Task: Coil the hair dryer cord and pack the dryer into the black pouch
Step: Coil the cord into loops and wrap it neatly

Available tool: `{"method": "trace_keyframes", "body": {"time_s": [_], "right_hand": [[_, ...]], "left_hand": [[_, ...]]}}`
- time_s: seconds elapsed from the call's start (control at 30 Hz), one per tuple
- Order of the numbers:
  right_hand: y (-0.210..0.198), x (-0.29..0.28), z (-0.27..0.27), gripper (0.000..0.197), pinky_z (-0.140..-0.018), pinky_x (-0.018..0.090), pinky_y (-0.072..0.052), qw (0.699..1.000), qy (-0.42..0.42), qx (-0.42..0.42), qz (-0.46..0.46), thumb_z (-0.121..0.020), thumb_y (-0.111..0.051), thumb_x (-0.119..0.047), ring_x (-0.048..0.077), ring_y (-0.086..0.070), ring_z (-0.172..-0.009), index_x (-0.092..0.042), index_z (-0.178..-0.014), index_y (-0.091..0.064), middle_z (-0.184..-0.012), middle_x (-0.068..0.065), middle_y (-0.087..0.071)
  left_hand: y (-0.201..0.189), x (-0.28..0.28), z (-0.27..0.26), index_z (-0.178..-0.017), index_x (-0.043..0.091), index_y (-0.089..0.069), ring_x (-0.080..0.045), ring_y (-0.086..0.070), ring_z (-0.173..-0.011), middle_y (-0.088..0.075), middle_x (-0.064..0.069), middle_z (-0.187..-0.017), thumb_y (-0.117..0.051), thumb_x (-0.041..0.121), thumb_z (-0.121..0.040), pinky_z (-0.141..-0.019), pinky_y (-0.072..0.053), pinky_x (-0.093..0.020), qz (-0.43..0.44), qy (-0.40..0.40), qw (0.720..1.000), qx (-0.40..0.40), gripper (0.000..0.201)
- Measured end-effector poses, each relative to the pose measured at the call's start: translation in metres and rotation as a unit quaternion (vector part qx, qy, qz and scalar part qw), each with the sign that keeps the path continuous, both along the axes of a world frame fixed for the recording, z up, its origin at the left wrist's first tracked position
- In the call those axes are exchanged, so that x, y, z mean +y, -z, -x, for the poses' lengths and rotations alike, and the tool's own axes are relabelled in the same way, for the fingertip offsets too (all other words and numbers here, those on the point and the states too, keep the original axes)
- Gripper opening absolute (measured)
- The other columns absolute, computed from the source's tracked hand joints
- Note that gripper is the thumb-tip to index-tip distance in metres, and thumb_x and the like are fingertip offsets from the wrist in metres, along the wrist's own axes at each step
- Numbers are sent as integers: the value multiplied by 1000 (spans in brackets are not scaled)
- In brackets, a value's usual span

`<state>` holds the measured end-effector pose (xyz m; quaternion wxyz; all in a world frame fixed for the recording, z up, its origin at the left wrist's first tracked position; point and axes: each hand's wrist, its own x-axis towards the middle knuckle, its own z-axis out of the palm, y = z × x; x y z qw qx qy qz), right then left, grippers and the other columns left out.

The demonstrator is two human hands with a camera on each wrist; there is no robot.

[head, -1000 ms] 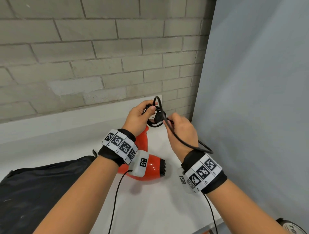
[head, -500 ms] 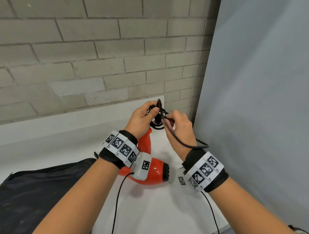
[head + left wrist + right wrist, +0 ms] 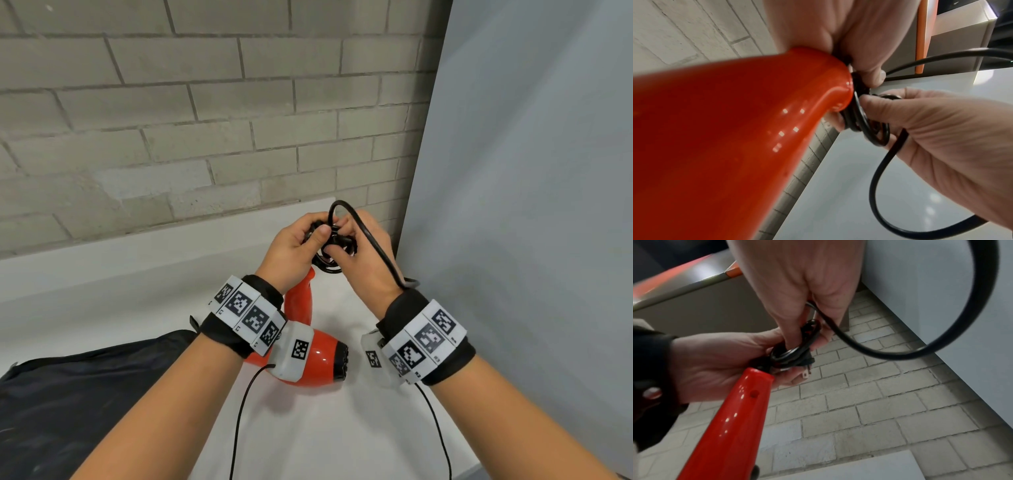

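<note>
Whereas a moment ago a long arc of black cord trailed from the right hand toward the wrist, that slack has shortened and both hands have closed in together; the left hand fingers pinch the small coil at the red hair dryer handle's end, the right fingers curl round the next loop; coiling looks nearly finished; the black pouch lies on the bench, below-left of the fingers.
</note>
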<state>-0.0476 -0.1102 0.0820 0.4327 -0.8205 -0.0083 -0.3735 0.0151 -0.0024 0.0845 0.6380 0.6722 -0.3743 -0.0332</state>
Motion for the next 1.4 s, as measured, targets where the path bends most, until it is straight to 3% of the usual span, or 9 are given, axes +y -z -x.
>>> {"method": "trace_keyframes", "body": {"time_s": [0.33,0.47,0.6,0.77,0.97,1.1,1.2,1.3,1.4], "right_hand": [[6,-3,-9,34,-68,33,-54,991,82,81,70,-88,-51,-8,26,-66,-83,-16,-121,-49,-94,12,-68],[18,-5,-9,39,-79,9,-46,998,-25,57,5,-85,-55,-8,4,-59,-91,-13,-123,-48,-106,2,-61],[32,-15,-1,43,-75,12,-43,988,-93,125,-13,-81,-48,-8,4,-48,-90,-16,-123,-48,-105,-10,-48],[28,-23,-8,26,-82,38,-50,987,74,142,34,-89,-45,-2,22,-59,-88,-10,-108,-61,-97,8,-63],[13,-15,-8,39,-91,34,-44,946,114,295,71,-86,-43,4,32,-53,-112,-7,-122,-51,-123,18,-54],[-8,6,25,42,-88,10,-29,975,25,198,97,-90,-44,-1,20,-49,-118,-8,-131,-44,-132,10,-49],[-17,12,53,34,-77,5,-40,985,-24,133,104,-89,-53,-17,3,-57,-93,-19,-123,-54,-120,-5,-59],[-22,4,67,15,-62,12,-47,995,-24,-92,28,-86,-53,-23,4,-57,-66,-24,-99,-62,-79,-15,-62],[-5,-18,63,20,-68,34,-44,938,39,-334,-82,-87,-44,-15,22,-50,-73,-27,-102,-49,-83,-1,-53]], "left_hand": [[3,-5,2,-114,18,-55,6,-62,-83,-62,3,-102,-46,11,-92,-76,-50,-11,-33,23,999,-12,24],[4,-1,-3,-106,23,-57,-1,-61,-67,-62,6,-87,-47,11,-92,-65,-52,-15,-21,-12,1000,10,21],[3,4,-9,-101,24,-56,0,-54,-49,-56,4,-81,-46,15,-92,-48,-44,-13,-12,-44,998,47,16],[4,1,-4,-95,33,-58,-12,-48,-53,-56,-12,-83,-48,17,-92,-48,-38,-24,-39,-21,998,39,20],[4,-3,-5,-100,25,-58,-1,-45,-45,-54,-5,-84,-48,13,-92,-42,-37,-17,-40,-31,998,38,17],[4,1,-12,-104,22,-57,-2,-45,-46,-53,4,-78,-48,14,-92,-50,-41,-18,-27,-50,997,44,17],[4,3,-13,-105,21,-57,-1,-46,-46,-52,6,-79,-47,13,-92,-50,-40,-18,-28,-47,998,42,18],[3,3,-13,-101,25,-57,-1,-46,-45,-51,6,-81,-47,13,-92,-49,-40,-17,-29,-48,998,43,18],[3,4,-11,-100,27,-57,0,-46,-44,-51,7,-81,-46,14,-93,-47,-40,-15,-27,-43,997,55,19]]}}
